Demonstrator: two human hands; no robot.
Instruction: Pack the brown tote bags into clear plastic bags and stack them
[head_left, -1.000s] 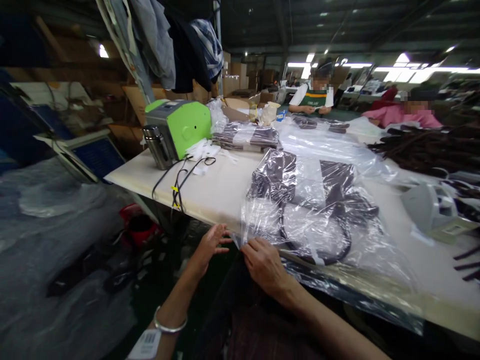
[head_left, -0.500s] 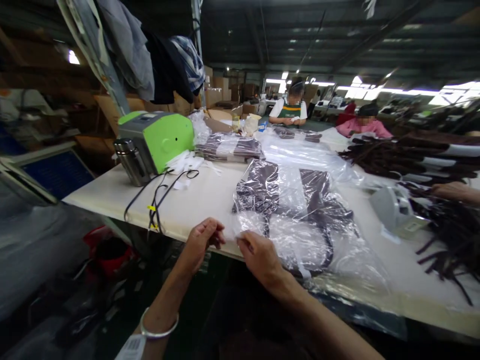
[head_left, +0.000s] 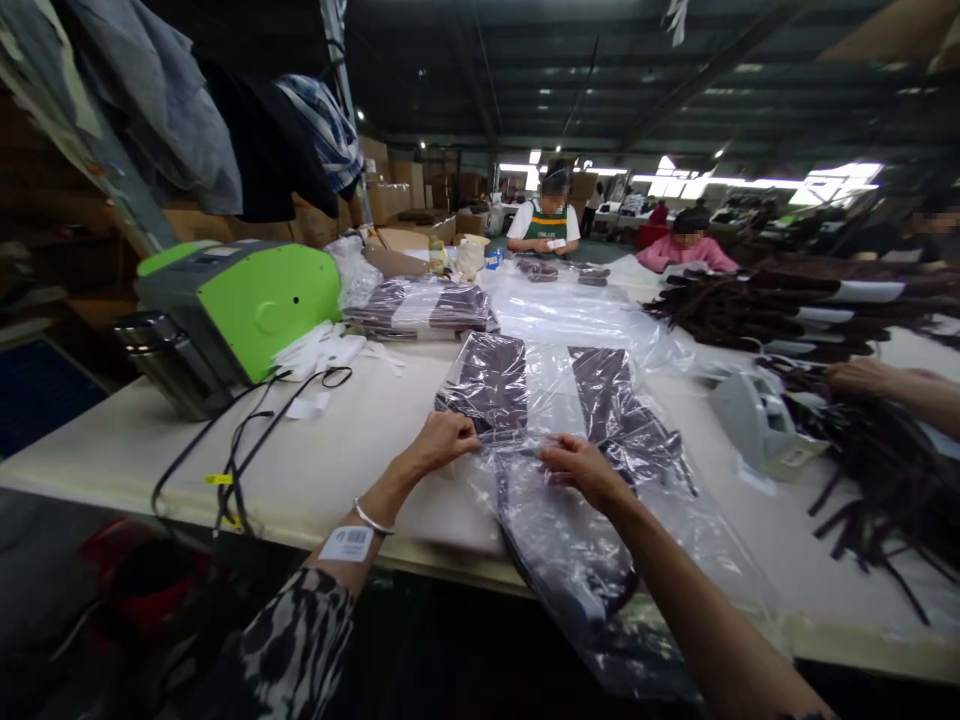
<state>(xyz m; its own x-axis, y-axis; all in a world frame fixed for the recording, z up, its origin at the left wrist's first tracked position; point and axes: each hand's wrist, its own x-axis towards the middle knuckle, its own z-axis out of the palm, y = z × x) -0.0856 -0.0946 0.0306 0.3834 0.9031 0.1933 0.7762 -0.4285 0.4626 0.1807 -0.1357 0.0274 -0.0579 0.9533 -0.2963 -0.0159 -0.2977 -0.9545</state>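
A clear plastic bag (head_left: 675, 530) with a folded dark brown item (head_left: 491, 372) inside lies in front of me, its near part hanging over the table edge. Across the item runs a pale band (head_left: 551, 385). My left hand (head_left: 444, 440) is closed, pinching the plastic at the left end of a raised crease. With the fingers of my right hand (head_left: 583, 466) I grip the same crease further right. A bracelet (head_left: 373, 517) and a barcode label (head_left: 347, 543) are on my left forearm.
A green and grey machine (head_left: 277, 310), a steel flask (head_left: 169, 365) and black cords (head_left: 236, 440) stand or lie left. Wrapped bundles (head_left: 424, 305) lie behind. A tape dispenser (head_left: 765, 420), dark strips (head_left: 885, 480) and a co-worker's hand (head_left: 862, 378) are right. Two people sit further back.
Both hands have moved up onto the bag from its near left corner; my left hand, formerly off the bag, now grips it. The view has shifted right, and the bag's near part hangs lower.
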